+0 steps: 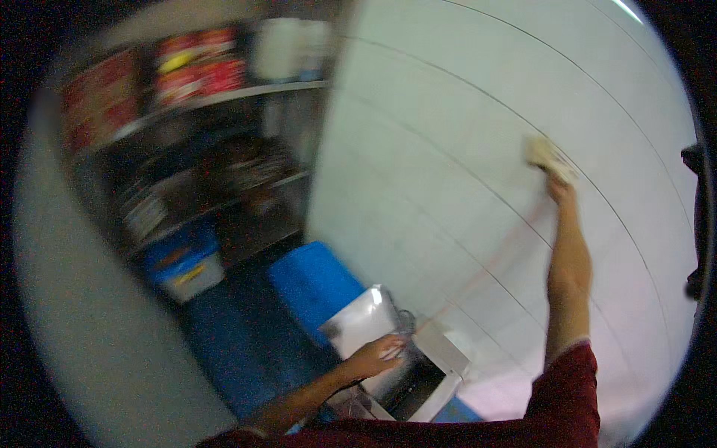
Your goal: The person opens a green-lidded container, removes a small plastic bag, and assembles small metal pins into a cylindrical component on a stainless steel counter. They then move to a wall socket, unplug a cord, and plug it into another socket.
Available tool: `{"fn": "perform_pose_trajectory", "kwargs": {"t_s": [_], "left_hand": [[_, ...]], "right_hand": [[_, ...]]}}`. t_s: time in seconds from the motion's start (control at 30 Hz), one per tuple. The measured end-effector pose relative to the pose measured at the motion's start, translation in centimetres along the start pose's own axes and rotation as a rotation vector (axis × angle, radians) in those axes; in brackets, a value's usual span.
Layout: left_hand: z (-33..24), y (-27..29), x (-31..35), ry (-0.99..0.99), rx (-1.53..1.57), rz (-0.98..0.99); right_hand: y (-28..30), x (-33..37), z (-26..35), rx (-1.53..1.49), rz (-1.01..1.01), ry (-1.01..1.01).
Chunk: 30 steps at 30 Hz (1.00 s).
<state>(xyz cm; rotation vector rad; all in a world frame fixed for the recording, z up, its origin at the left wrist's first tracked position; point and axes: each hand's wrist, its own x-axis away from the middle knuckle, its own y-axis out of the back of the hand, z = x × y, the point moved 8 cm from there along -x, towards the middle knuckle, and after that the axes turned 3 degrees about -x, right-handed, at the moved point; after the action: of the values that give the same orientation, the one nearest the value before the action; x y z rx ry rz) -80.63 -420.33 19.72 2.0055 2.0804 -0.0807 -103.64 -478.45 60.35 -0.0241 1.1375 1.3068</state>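
My right arm stretches up along the white panelled wall (448, 172). At its end my right hand (560, 188) is closed on a pale cream cloth (544, 151), which lies against the wall. Lower down, my left hand (376, 356) has its fingers curled in at the edge of a shiny white lid-like panel (364, 319). Something small and pale shows at its fingertips, too blurred to name. Just beside that hand is an open pale box-like unit (441, 357) with a dark inside.
A blue container (314, 284) stands behind the shiny panel. At the left, shelves (224, 95) carry red boxes (200, 75), pale containers (287, 48) and dark items. A blue-topped white tub (190, 272) sits low, near the blue floor (243, 358).
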Motion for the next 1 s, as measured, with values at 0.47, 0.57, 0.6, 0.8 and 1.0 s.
{"fn": "perform_pose_trajectory", "kwargs": {"t_s": [0.47,0.57,0.6,0.8,1.0], "left_hand": [[2.6,-2.2,54.3,0.622,-0.414,-0.874],[2.9,-13.6,72.3,0.773,-0.463,-1.178],[3.9,-18.4,78.1,0.859,-0.336,-1.267],[11.9,-46.9,103.7,1.357,0.212,-1.338],[13.0,-64.6,119.2,1.725,0.228,-1.728]], "right_hand": [[-0.9,64.6,6.3,-0.485,-0.236,-0.009],[0.6,80.2,15.7,-0.641,0.094,0.089],[1.6,85.1,19.3,-0.608,0.180,0.119],[5.6,115.0,40.6,-0.980,1.213,0.319],[4.3,138.6,50.1,-0.900,1.926,0.889]]}}
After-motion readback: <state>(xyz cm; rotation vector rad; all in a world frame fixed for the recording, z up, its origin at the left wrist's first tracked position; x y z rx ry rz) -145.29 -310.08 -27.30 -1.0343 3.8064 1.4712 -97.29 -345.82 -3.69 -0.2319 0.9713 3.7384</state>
